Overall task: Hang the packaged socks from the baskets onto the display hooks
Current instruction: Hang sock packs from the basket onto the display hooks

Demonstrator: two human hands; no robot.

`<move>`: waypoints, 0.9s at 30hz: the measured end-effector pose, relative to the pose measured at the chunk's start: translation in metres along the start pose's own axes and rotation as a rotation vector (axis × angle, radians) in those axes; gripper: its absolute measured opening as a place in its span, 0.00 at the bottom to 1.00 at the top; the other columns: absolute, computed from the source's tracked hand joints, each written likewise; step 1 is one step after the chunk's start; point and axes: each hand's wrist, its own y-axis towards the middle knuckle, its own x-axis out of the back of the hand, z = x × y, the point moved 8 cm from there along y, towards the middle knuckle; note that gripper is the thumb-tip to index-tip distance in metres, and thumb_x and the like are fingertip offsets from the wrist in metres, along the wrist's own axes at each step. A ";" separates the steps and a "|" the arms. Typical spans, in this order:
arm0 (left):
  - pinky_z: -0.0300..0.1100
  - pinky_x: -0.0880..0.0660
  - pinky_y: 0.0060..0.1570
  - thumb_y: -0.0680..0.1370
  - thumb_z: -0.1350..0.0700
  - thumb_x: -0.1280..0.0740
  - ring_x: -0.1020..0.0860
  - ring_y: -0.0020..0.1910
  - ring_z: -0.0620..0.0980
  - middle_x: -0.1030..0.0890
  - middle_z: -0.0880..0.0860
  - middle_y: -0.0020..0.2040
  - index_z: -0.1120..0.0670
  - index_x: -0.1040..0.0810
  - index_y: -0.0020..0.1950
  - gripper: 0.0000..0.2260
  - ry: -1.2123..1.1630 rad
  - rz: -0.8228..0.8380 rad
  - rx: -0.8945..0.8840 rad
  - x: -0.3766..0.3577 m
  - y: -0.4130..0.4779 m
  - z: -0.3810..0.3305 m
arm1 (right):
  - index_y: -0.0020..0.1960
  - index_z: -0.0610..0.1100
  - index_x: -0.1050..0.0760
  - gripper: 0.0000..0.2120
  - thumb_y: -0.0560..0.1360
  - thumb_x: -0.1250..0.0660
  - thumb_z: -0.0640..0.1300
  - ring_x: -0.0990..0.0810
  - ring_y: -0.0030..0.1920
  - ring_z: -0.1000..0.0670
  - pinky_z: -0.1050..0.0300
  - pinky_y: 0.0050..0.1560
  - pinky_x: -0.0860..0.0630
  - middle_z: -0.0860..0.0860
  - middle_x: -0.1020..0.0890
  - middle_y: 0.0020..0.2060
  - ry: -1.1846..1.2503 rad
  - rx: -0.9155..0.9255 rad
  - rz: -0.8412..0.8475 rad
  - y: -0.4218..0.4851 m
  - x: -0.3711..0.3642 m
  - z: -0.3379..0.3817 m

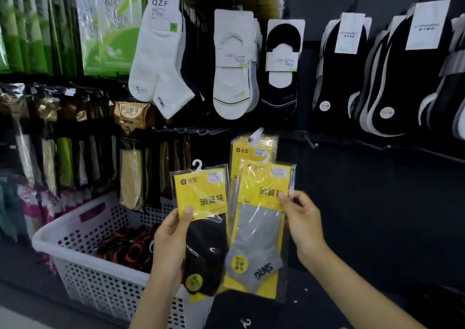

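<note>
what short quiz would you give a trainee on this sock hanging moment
1. True or false: the left hand grips the black sock pack.
2. The right hand pinches a second pack. Its socks are: A white, B grey, C red.
3. Fill in: the white basket stands to the ___ of both hands.
Key: 1 true; 2 B; 3 left.
</note>
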 end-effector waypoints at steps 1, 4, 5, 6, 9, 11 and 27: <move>0.29 0.29 0.41 0.77 0.50 0.34 0.24 0.39 0.23 0.20 0.29 0.38 0.40 0.25 0.46 0.03 -0.003 -0.013 -0.017 0.004 0.002 -0.002 | 0.44 0.39 0.25 0.09 0.76 0.33 0.45 0.21 0.40 0.45 0.52 0.45 0.24 0.39 0.17 0.37 -0.009 0.036 -0.012 0.005 0.002 0.007; 0.24 0.30 0.40 0.77 0.50 0.34 0.24 0.39 0.25 0.20 0.30 0.38 0.41 0.26 0.49 0.03 -0.026 -0.064 -0.052 0.018 0.007 -0.009 | 0.45 0.43 0.24 0.06 0.77 0.33 0.46 0.20 0.44 0.35 0.46 0.51 0.21 0.38 0.17 0.41 -0.078 0.116 -0.027 0.020 0.001 0.024; 0.27 0.31 0.46 0.77 0.49 0.34 0.24 0.44 0.28 0.20 0.33 0.44 0.42 0.25 0.54 0.07 -0.047 -0.080 -0.058 0.022 0.010 -0.009 | 0.45 0.43 0.24 0.06 0.77 0.34 0.46 0.20 0.46 0.33 0.44 0.53 0.22 0.37 0.17 0.41 -0.103 0.131 -0.031 0.025 -0.002 0.028; 0.32 0.30 0.51 0.77 0.49 0.34 0.24 0.49 0.32 0.20 0.36 0.49 0.45 0.25 0.59 0.11 -0.063 -0.090 -0.061 0.025 0.011 -0.010 | 0.45 0.43 0.24 0.07 0.77 0.34 0.46 0.20 0.46 0.34 0.43 0.54 0.23 0.36 0.17 0.41 -0.122 0.144 -0.032 0.030 -0.005 0.031; 0.40 0.28 0.57 0.76 0.48 0.33 0.22 0.56 0.41 0.19 0.42 0.55 0.46 0.23 0.57 0.10 -0.081 -0.113 -0.058 0.030 0.015 -0.008 | 0.43 0.43 0.26 0.08 0.77 0.34 0.46 0.24 0.35 0.37 0.48 0.44 0.24 0.34 0.19 0.40 -0.196 0.179 -0.003 0.039 -0.021 0.033; 0.36 0.27 0.52 0.76 0.48 0.33 0.22 0.56 0.40 0.18 0.41 0.53 0.45 0.22 0.55 0.09 -0.098 -0.110 -0.061 0.030 0.016 -0.007 | 0.43 0.42 0.26 0.09 0.78 0.34 0.46 0.27 0.33 0.44 0.51 0.39 0.27 0.34 0.19 0.38 -0.237 0.175 0.016 0.044 -0.031 0.027; 0.49 0.25 0.58 0.78 0.51 0.35 0.19 0.55 0.50 0.16 0.49 0.53 0.47 0.19 0.54 0.08 -0.078 -0.004 -0.022 0.001 0.008 -0.007 | 0.52 0.43 0.25 0.08 0.75 0.31 0.45 0.24 0.41 0.59 0.69 0.40 0.29 0.52 0.21 0.46 -0.171 -0.009 -0.223 0.028 -0.003 -0.017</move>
